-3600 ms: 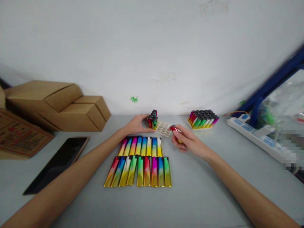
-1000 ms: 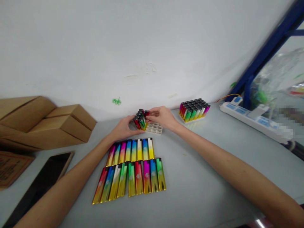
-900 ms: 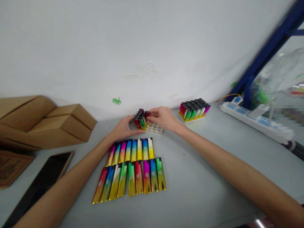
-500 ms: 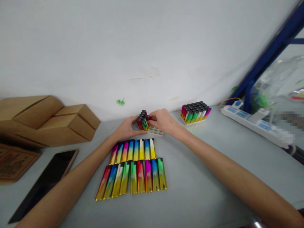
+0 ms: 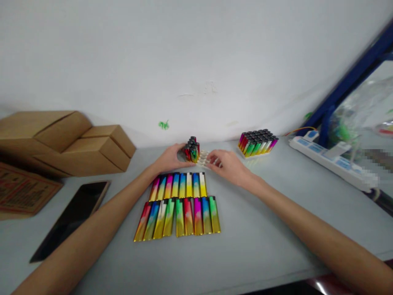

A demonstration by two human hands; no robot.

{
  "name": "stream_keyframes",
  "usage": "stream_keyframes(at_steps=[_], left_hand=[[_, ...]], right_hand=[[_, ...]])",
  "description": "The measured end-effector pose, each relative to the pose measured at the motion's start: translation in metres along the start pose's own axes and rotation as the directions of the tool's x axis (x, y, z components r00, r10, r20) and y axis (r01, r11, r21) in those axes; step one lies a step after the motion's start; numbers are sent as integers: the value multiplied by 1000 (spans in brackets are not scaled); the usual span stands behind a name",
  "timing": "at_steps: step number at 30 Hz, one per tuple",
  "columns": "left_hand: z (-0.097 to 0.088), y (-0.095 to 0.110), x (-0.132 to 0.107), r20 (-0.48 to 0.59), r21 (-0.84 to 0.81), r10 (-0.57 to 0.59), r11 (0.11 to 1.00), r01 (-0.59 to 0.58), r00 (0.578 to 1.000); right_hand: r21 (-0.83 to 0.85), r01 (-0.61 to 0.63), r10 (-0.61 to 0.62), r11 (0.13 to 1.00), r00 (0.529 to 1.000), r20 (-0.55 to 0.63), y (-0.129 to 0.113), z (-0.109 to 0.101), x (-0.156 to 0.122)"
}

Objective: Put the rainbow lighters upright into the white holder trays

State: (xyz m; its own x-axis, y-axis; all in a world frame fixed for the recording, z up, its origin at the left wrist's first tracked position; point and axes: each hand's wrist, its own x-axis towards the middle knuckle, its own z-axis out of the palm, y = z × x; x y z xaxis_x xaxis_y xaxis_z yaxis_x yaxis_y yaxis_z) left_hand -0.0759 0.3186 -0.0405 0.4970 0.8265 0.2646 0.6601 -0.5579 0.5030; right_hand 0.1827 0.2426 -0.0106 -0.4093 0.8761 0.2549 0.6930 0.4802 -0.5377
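Two rows of shiny multicoloured lighters (image 5: 178,185) lie flat on the grey table in front of me. Behind them is a small white tray (image 5: 203,157) with round slots. Several upright lighters (image 5: 192,150) with black tops fill its left part, and slots show bare to the right. My left hand (image 5: 170,158) is wrapped round the tray's left end, thumb along the front, fingers toward the back. At the right end, my right hand (image 5: 225,164) hovers with fingers curled and apart, nothing visible in them. Its fingertips cover part of the slots.
A full tray of upright lighters (image 5: 258,142) stands by the wall at right. Farther right are a white power strip (image 5: 331,162) and a blue frame (image 5: 346,90). Cardboard boxes (image 5: 92,151) and a dark phone-like slab (image 5: 73,217) lie at left.
My right hand has drawn back to the right from the upright lighters, and its fingers have opened. My left hand keeps its place at the tray. The whole view has shifted slightly.
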Motion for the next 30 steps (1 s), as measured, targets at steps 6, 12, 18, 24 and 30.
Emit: stream_keyframes(at_steps=[6,12,18,24,30], left_hand=[[2,-2,1,9,-7,15,1000,-15,1000],[1,-1,1,-1,-57,25,998,-25,1000],[-1,2,0,2,-58,20,998,-20,1000],[0,-1,0,-7,-46,31,998,-32,999],[0,-2,0,-21,-5,27,1000,-27,999]], right_hand=[[17,-149,144,989,973,179,-34,-4,-77],[-111,-207,227,972,951,213,-46,5,-89],[-208,-243,293,947,921,258,-37,-4,-75],[22,-243,232,970,946,226,-15,-25,-67],[542,-244,130,804,962,240,-6,-39,-49]])
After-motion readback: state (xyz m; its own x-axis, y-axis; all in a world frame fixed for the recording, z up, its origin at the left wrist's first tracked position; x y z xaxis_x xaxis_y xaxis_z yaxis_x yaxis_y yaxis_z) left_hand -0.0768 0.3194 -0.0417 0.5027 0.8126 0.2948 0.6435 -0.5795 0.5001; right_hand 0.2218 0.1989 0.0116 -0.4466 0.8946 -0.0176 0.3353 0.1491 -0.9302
